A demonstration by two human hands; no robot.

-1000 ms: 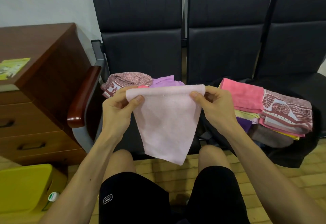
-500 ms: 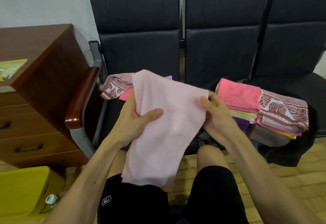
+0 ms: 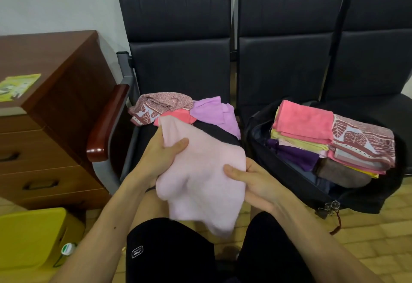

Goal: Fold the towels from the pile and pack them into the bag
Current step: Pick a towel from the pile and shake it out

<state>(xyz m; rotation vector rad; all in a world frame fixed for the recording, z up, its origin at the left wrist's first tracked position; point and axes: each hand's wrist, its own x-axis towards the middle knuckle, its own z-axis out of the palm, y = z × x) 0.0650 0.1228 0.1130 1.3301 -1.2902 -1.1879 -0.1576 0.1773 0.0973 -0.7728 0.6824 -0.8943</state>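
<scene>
Now I hold the towel (image 3: 200, 182), a pale pink one, over my knees with both hands. My left hand (image 3: 156, 160) grips its upper left edge: the thumb lies across the front of the cloth and points right, while the fingers sit behind it, out of sight. My right hand (image 3: 260, 184) grips the right edge lower down, with the thumb pressed flat on the front and pointing left, and the fingers curled behind. My left forearm comes up from the lower left and my right from the lower right, so both wrists angle inward toward each other. The left hand sits higher and farther from me than the right. The cloth is bunched and slack between them, and its lower end hangs down to my shorts (image 3: 169, 249), where it blurs.

Just beyond the towel, the pile (image 3: 189, 111) lies unfolded on the left seat (image 3: 178, 71): a leaf-patterned piece, a coral one and a lilac one. The towel's top corner overlaps the coral one in view, but I cannot tell whether they touch.

The bag (image 3: 274, 171) is black and lies open on the middle seat, just right of my right hand. A stack (image 3: 323, 135) of folded towels fills it, coral on top.

A wooden cabinet (image 3: 55, 104) stands at my left, and a yellow box (image 3: 29, 238) sits on the floor below it.
</scene>
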